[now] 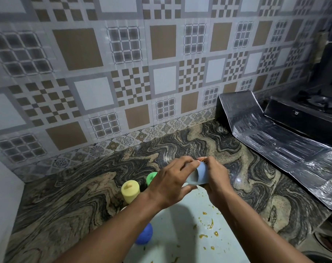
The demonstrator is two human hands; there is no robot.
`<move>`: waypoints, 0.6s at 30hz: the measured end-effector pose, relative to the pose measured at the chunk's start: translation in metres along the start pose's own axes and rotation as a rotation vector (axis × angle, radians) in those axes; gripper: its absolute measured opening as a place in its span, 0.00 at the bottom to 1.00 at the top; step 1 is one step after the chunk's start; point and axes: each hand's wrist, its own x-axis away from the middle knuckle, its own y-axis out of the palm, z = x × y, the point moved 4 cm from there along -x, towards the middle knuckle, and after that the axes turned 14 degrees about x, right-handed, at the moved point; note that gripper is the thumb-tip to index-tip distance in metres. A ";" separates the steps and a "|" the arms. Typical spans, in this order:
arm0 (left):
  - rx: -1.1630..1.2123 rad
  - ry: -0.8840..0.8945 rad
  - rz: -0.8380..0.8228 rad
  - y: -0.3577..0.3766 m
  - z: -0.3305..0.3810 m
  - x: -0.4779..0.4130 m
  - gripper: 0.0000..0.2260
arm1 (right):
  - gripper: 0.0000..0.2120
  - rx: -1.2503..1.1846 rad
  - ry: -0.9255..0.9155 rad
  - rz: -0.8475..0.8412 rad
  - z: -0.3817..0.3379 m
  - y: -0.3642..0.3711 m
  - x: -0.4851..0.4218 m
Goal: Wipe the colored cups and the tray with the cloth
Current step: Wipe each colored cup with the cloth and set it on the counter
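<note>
Two hands, the left hand point(169, 185) and the right hand point(216, 179), have their grip clamped on a tilted pale-blue plastic cup point(198, 175) over the pale tray point(180, 238) on the swirled stone surface point(81, 188), while a yellow cup point(130, 190), a green cup point(151, 177) and a dark-blue cup point(145, 234) wait at left and the tray's orange smears point(210, 224) look not yet wiped.

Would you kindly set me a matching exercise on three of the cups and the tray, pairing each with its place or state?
Things:
1. pale blue cup
2. yellow cup
3. dark blue cup
4. tray

Places or states:
A. spattered with orange-brown residue
B. held tilted between the left hand and the right hand
C. stands in full view, left of the left wrist
D. partly hidden by the left forearm

Pairs: 1-B, 2-C, 3-D, 4-A
</note>
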 end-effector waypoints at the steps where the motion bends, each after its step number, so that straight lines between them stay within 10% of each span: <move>1: 0.001 0.004 0.002 0.000 0.000 0.000 0.31 | 0.12 0.005 0.001 0.002 0.000 0.000 -0.001; 6: 0.240 -0.263 0.085 -0.004 -0.006 0.002 0.32 | 0.11 0.017 -0.008 0.016 -0.001 -0.002 0.002; 11: 0.029 -0.033 -0.006 0.002 -0.001 0.004 0.29 | 0.11 0.010 0.016 0.004 0.000 -0.001 0.001; 18: 0.232 -0.251 0.078 -0.002 -0.004 0.003 0.27 | 0.11 0.006 -0.016 0.010 -0.001 0.000 0.004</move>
